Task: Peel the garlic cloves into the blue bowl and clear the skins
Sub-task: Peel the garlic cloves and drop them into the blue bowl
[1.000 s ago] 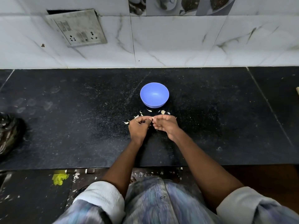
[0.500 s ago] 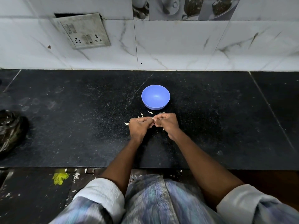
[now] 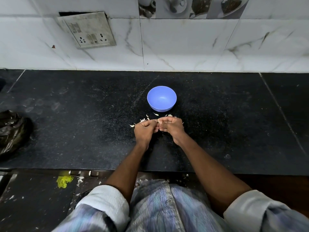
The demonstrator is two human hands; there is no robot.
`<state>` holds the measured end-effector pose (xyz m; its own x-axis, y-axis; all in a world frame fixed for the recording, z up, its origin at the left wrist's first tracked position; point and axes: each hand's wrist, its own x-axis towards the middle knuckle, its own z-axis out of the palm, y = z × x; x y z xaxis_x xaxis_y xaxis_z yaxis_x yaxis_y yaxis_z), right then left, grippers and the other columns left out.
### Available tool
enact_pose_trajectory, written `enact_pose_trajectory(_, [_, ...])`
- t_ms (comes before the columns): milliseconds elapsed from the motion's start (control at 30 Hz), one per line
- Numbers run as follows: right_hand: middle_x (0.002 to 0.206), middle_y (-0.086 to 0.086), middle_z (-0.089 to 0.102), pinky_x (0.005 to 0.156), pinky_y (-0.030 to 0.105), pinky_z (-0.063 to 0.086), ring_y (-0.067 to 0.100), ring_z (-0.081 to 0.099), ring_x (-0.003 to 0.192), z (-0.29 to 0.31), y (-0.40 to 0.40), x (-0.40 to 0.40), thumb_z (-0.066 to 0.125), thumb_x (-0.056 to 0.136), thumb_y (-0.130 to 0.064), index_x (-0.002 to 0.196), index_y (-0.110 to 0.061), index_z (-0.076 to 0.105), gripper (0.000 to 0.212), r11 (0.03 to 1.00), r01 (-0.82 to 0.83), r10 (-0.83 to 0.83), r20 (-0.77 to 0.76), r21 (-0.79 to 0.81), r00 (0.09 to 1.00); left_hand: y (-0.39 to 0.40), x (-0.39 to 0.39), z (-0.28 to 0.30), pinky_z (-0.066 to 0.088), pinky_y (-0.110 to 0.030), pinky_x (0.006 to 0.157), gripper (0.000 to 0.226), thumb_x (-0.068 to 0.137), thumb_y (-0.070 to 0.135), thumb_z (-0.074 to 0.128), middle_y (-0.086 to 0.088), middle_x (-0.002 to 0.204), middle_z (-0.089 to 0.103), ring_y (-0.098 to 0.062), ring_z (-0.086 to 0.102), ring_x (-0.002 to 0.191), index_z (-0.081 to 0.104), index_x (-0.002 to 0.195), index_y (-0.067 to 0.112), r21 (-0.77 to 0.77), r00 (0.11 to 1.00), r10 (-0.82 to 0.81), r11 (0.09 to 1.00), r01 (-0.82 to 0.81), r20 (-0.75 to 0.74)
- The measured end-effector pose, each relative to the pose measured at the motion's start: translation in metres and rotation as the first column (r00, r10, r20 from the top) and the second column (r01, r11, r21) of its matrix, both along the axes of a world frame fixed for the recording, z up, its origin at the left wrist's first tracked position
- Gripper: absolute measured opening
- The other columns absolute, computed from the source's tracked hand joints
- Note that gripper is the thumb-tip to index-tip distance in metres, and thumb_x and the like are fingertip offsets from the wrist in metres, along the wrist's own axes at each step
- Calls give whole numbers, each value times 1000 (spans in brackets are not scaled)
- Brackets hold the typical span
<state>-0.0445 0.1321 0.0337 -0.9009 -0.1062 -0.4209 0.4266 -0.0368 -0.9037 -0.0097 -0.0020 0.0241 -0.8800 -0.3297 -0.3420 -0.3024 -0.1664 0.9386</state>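
Both hands meet just near of the blue bowl [image 3: 161, 98], low over the black granite counter [image 3: 83, 131]: the left hand [image 3: 145, 131] and the right hand [image 3: 172, 128] have their fingers curled inward, pinching between them a small pale garlic clove [image 3: 158, 121], of which only a sliver shows at the fingertips. The step in hand looks to be stripping the skin from this clove; to do it well, one hand should hold the clove steady by its body while the other catches the loose papery edge with a nail and pulls along the length, not across, so the skin comes away in one piece and the flesh is not bruised. Keeping the work this close to the bowl makes the drop short. The bowl is round, smooth, matte plastic, and it appears to hold nothing yet, so the task seems early. Torn garlic skins [image 3: 142, 120] lie scattered between the hands and the bowl and out to the left, thin, curled, off-white flakes that will lift at a breath, so sweeping them together with a flat palm would suit better than picking. At the far left sits a crumpled, glossy black plastic bag [image 3: 13, 131], a likely place for the skins
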Motion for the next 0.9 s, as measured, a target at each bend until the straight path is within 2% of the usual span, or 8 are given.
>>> enact_pose_trajectory(100, [94,12,79,74,27,61,18,75,79,0,0,1,71,92,0,107,0,76,16,1000,-16,16,-24,15,1000,2,1,2,65,-37,77,8,93,10,76,-11,80,80,-21,74,71,83,89,8,-54,999,34,998,-34,1])
enact_pose_trajectory(233, [92,12,79,71,27,61,17,75,76,-1,-2,1,72,92,-1,108,-3,75,17,999,7,-8,34,35,999,4,1,1,65,-37,75,10,94,8,74,-8,77,80,-18,71,68,82,89,8,-102,999,34,994,-33,11])
enact_pose_trajectory(367, [101,11,77,70,26,60,16,75,83,1,-1,0,70,94,-2,114,-2,73,20,997,36,-29,112,-65,993,3,1,-4,63,-34,72,13,97,13,72,-3,79,80,-15,71,68,82,89,15,-174,1000,-17,984,18,7])
enact_pose_trajectory(467, [101,11,76,73,26,61,17,74,87,1,-1,0,68,96,-3,118,-2,70,22,987,72,-48,158,-147,986,3,1,-9,59,-35,70,16,99,16,69,-10,79,79,-15,67,67,80,88,19,-182,998,-59,981,59,10])
enact_pose_trajectory(567, [102,10,76,77,28,60,19,73,93,1,-1,-2,65,99,-4,117,-5,69,18,973,102,-61,196,-206,979,3,1,-10,58,-33,68,17,101,19,67,-12,82,78,-15,66,68,79,89,18,-182,994,-106,978,105,3])
enact_pose_trajectory(667, [101,9,75,77,27,59,19,73,91,0,-2,-6,63,101,-6,113,-9,68,14,958,142,-84,228,-249,970,4,1,-9,56,-32,65,16,102,15,64,-5,78,74,-13,65,68,76,91,13,-196,988,-156,969,152,-5])
enact_pose_trajectory(800, [94,7,73,77,27,59,16,71,86,-2,1,-11,62,102,-8,107,-13,71,11,959,172,-120,227,-226,966,1,0,-10,54,-32,65,19,100,12,60,0,77,72,-13,66,67,73,87,15,-235,988,-151,962,142,-21])
enact_pose_trajectory(900, [97,8,73,79,26,59,14,69,86,-1,6,-13,61,102,-7,109,-13,73,15,983,108,-79,189,-151,979,-2,-4,-10,58,-33,72,22,97,20,60,8,79,77,-11,71,70,77,83,23,-375,988,-152,918,132,-24])
